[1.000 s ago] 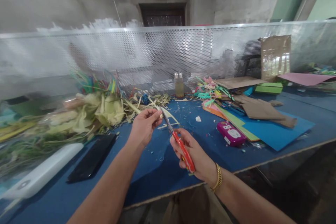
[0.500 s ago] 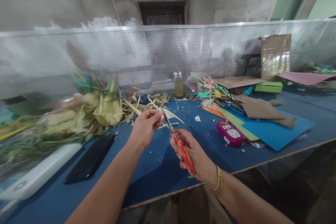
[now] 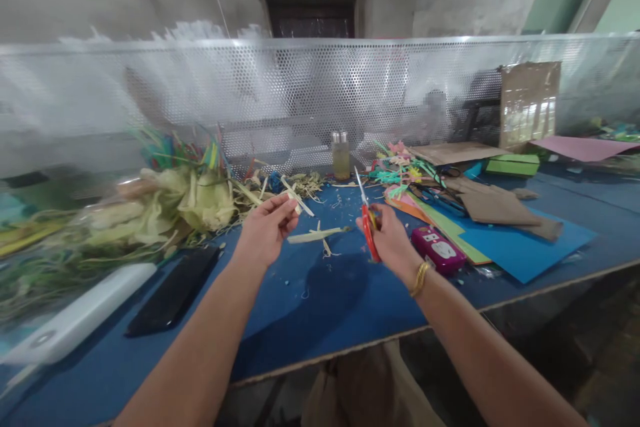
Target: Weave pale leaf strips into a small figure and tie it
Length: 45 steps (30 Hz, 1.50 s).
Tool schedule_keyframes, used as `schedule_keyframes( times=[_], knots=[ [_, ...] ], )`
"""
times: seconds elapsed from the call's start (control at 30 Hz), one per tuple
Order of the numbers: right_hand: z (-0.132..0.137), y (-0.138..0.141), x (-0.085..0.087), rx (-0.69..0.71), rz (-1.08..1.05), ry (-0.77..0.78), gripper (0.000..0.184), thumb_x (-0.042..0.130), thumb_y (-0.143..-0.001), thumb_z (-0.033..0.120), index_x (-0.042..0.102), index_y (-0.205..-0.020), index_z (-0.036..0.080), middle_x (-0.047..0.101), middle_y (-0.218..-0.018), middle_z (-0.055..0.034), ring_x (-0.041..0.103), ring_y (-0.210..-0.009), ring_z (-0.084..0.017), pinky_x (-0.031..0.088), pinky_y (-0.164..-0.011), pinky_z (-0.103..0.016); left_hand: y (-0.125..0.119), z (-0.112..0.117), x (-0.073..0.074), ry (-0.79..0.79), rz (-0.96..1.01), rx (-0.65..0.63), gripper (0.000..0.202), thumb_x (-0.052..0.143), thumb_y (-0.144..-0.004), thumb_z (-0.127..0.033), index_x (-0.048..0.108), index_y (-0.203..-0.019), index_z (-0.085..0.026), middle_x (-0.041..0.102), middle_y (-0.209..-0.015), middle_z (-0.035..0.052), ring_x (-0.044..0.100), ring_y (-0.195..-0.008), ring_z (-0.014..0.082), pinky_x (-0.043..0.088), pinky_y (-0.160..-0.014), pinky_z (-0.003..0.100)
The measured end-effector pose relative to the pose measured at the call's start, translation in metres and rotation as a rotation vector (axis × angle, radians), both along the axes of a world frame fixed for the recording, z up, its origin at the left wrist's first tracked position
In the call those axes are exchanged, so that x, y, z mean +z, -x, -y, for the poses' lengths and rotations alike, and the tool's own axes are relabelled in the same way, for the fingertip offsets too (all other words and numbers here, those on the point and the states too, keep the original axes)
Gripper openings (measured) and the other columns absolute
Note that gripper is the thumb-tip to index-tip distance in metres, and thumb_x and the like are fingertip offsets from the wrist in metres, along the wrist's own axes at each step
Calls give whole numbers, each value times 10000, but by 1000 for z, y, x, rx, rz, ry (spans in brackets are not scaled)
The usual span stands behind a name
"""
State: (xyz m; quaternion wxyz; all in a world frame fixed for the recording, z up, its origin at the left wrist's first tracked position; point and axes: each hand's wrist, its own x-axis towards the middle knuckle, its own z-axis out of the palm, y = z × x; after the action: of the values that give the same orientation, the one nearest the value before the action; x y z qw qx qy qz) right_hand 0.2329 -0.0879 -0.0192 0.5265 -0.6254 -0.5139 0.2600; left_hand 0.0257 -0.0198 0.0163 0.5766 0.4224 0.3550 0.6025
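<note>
My left hand (image 3: pixel 263 230) pinches a thin pale leaf strip (image 3: pixel 298 199) above the blue table (image 3: pixel 320 300). My right hand (image 3: pixel 389 241) is closed round the red handles of a pair of scissors (image 3: pixel 367 220), whose blades point up and away, clear of the strip. A cut pale strip piece (image 3: pixel 316 235) lies on the table between my hands. A heap of pale green leaves and straw (image 3: pixel 170 207) sits just left of my left hand.
A black phone (image 3: pixel 173 290) and a white flat device (image 3: pixel 75 320) lie front left. A pink case (image 3: pixel 438 250), coloured paper sheets (image 3: pixel 520 247), brown card and paper scraps lie right. A small glass bottle (image 3: pixel 341 157) stands by the perforated metal screen (image 3: pixel 310 100).
The scissors left the strip and my right hand carried them right and away, blades now upright. A cut piece now lies on the table. My left hand shifted slightly left.
</note>
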Motion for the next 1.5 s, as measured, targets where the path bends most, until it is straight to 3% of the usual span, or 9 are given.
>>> schedule_keyframes(
  times=[0.13,0.37,0.47,0.6,0.77,0.9,1.13,1.33,1.5],
  knots=[
    [-49,-31,13,-107,697,193,399,535,-818,172,525,-1187,21,619,-1128,-249,583,-1109,-317,451,-892,-374,10,-6,4,-9,35,20,281,867,-537,-195,666,-728,-150,604,-598,-28,563,-524,56,494,-486,137],
    [-79,-26,18,-49,1143,508,314,460,-849,89,668,-1082,52,661,-1111,-240,620,-1078,-319,477,-849,-387,25,-12,7,-64,125,50,285,867,-522,-182,637,-688,-158,646,-636,-23,608,-580,70,494,-511,133],
    [-73,-15,19,-83,1251,338,294,466,-861,107,703,-1033,88,668,-1094,-223,593,-1092,-331,466,-856,-407,27,-15,7,-83,202,106,312,873,-494,-163,635,-695,-168,649,-651,-32,629,-614,79,459,-481,115],
    [-68,8,16,204,1311,-29,385,613,-807,184,637,-1191,195,653,-1191,-132,571,-1094,-270,444,-899,-348,26,-16,6,-85,243,125,330,872,-478,-146,619,-689,-161,643,-661,-32,628,-621,70,374,-423,84],
    [-72,28,15,270,1371,13,166,610,-824,252,760,-877,204,733,-907,-120,600,-993,-290,441,-814,-361,23,-14,5,-48,236,95,325,864,-504,-149,602,-696,-160,630,-671,-36,610,-606,54,357,-430,90],
    [-81,15,33,242,1229,-12,192,599,-826,318,775,-858,248,743,-916,-88,633,-927,-265,438,-770,-346,20,-11,4,-15,224,74,322,863,-516,-167,607,-711,-161,630,-699,-32,606,-615,55,368,-436,98],
    [-97,-18,55,-215,1069,33,283,561,-772,94,744,-987,109,684,-1047,-232,551,-1117,-389,390,-912,-524,13,-11,-3,2,197,23,328,873,-510,-196,610,-704,-168,593,-686,-37,585,-622,58,364,-448,119],
    [-82,29,19,454,62,-53,382,569,-843,419,648,-1150,205,684,-1115,-88,629,-978,-199,476,-845,-339,-3,-11,-19,0,79,19,315,869,-519,-270,620,-679,-162,571,-658,-41,511,-586,44,364,-505,150],
    [-75,49,0,533,-201,-88,322,714,-700,445,677,-871,175,679,-817,-33,590,-750,-140,467,-747,-290,-13,-8,-28,30,56,31,318,862,-512,-285,612,-668,-167,544,-632,-56,453,-540,43,324,-490,181]
  ],
)
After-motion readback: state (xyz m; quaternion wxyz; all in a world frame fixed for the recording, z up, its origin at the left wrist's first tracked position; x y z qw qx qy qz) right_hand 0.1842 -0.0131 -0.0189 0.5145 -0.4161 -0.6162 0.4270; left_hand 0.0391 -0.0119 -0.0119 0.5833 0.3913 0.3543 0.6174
